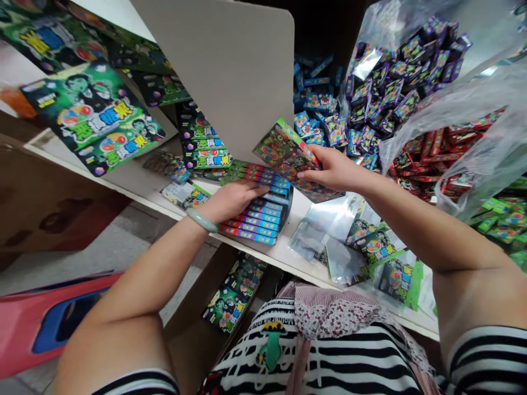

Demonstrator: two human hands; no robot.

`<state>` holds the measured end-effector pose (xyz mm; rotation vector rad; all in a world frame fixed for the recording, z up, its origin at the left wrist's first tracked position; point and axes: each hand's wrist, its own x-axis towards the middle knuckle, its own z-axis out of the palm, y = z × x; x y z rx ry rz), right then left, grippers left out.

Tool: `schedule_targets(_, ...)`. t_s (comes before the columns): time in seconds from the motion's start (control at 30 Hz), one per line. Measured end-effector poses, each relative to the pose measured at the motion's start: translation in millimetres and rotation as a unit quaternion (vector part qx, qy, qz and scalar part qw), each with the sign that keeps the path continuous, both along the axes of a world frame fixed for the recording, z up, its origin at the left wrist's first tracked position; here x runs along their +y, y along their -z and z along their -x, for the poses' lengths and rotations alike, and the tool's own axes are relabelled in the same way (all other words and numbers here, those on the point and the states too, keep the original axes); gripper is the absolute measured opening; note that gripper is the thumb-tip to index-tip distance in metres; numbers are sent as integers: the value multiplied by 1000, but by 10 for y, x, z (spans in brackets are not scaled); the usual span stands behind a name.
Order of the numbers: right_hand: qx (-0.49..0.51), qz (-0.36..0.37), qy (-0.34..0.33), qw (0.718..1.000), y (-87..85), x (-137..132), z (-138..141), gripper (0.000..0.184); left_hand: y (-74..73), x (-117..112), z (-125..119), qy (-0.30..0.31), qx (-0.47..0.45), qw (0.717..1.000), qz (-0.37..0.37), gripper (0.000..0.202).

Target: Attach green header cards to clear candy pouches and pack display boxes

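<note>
My right hand (pixel 331 167) is closed on a flat candy box (pixel 275 148) with green and red edges, held tilted above the white table. Whether it is one box or a few pressed together I cannot tell. Below it, a row of thin candy boxes (pixel 259 225) in blue, red and purple lies packed side by side in a dark tray. My left hand (pixel 234 200) rests on this row, fingers stretched across it near a gap, and its fingertips touch the boxes. Behind the row stands a large pale cardboard panel (pixel 230 66).
Clear plastic bags hold heaps of small purple packs (pixel 382 93), red packs (pixel 436 153) and green packs (pixel 502 219). Blue packs (pixel 317 101) lie beside them. Printed green cartons (pixel 99 115) are stacked at left. Flat printed sleeves (pixel 379 247) cover the table's right side. A pink stool (pixel 24 323) stands lower left.
</note>
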<state>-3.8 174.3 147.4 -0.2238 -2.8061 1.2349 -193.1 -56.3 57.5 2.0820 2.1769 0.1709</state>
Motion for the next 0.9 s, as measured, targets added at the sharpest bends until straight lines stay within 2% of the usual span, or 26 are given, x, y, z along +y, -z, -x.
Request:
schedule_targets(0.1,2,-1,0,1000,24,-15,-27,37,45,30,-61,-12,1,999,-38,40)
schedule_targets(0.17,-3,-1,-1,1000,32,1,-59,37,67,37,-64,-38,-13,997,-66,43)
schedule_targets(0.27,7,3,-2,1000,44,56,-113,39,132,35,-30,-144,-37,985,-88,52)
schedule_targets(0.33,22,7,3,1000,62,87,-132,39,199,41,-11,-205,-39,976,-62,58)
schedule_targets(0.43,32,5,8,999,99,82,-119,38,282,68,-6,-234,-40,971,15,65)
schedule_targets(0.53,30,-3,2,1000,121,30,-85,36,296,98,-11,-241,-43,968,48,65)
schedule_targets(0.6,32,-9,-2,999,118,0,-77,36,276,116,-27,-226,-35,973,17,61)
schedule_targets(0.73,46,-14,0,999,92,-4,-101,37,230,137,-118,-151,-5,986,-73,43)
schedule_targets(0.9,61,-23,-11,998,114,7,-89,35,167,128,-210,-134,41,987,-75,31)
